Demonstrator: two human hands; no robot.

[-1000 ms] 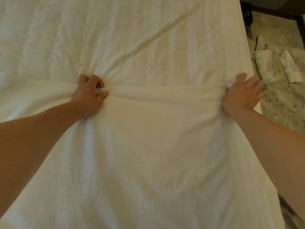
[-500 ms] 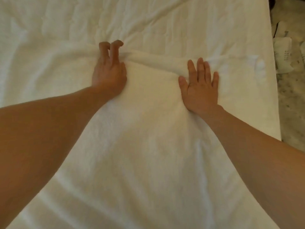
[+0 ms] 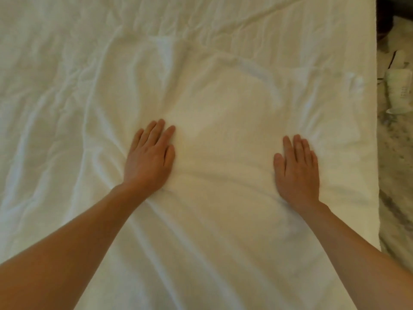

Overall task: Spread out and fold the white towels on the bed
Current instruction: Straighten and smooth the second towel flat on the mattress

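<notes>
Two hands, both yours, lie flat and open on one white towel, gripping nothing.

Item: towel. Location: spread over the bed, toward its right side, just inside the bed's right edge. Its far edge shows as a soft ridge at 12 o'clock from your hands; its near part runs under your forearms toward 6 o'clock and out of view. Long axis, as a judgement: 12 to 6, though both short ends are hard to make out against the white bedding.

Item: left hand. Palm down, fingers extended toward 1 o'clock, near the towel's left margin. Creases radiate from the wrist.

Item: right hand. Palm down, fingers toward 12 o'clock, near the towel's right margin.

Relation governing the next move: the far edge lies at 12 o'clock, well apart from both hands, about equally reachable; the left sits slightly farther up.

Item: packets on the floor, at 3 o'clock, off the bed.
</notes>
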